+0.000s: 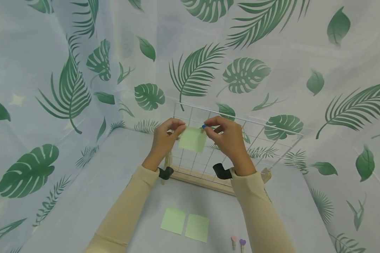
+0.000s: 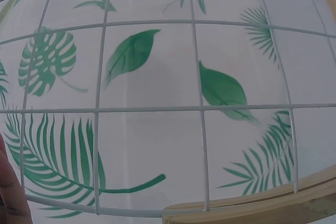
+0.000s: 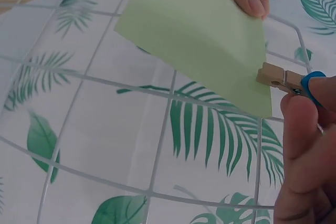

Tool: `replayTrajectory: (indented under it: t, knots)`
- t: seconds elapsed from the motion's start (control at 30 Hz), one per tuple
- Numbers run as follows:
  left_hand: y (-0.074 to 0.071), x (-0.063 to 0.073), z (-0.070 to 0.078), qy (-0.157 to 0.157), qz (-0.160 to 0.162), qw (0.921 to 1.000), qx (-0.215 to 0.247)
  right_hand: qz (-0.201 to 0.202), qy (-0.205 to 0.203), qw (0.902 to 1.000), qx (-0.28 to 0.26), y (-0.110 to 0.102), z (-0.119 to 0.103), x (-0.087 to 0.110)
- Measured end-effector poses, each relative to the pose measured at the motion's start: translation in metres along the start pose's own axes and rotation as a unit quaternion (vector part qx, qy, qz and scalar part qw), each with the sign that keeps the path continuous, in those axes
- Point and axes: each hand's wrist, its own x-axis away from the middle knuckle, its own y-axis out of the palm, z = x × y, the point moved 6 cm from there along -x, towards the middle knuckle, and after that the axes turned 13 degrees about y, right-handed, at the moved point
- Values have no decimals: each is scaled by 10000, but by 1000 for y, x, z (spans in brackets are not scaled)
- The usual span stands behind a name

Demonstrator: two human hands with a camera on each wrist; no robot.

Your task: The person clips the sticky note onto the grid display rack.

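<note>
A light green paper note is held up in front of the white wire grid. My left hand pinches its top left corner. Between the thumb and finger of my right hand is a small wooden clothespin with a blue end piece. The clothespin's tip overlaps the note near its top right corner; whether it also bites a grid wire I cannot tell. In the left wrist view, only part of a left finger shows beside the grid.
The grid stands in a wooden base. Closer to me on the white table lie two more green notes, a left one and a right one. To their right are a pink-topped clothespin and a purple-topped clothespin.
</note>
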Motion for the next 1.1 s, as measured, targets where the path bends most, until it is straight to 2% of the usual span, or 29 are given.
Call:
replayTrajectory:
  t: [0.23, 0.53, 0.73, 1.1]
  knots:
    - [3, -2, 1, 11, -19, 10000, 36, 20, -31, 10000, 53, 0, -4, -2]
    - [3, -4, 2, 188, 19, 9996, 203, 125, 192, 9997, -107, -2, -2, -5]
    - [2, -5, 2, 144, 101, 9997, 191, 274, 243, 9991, -220, -3, -4, -4]
    - [3, -9, 6, 81, 316, 9994, 140, 668, -151, 9976, -72, -4, -14, -5]
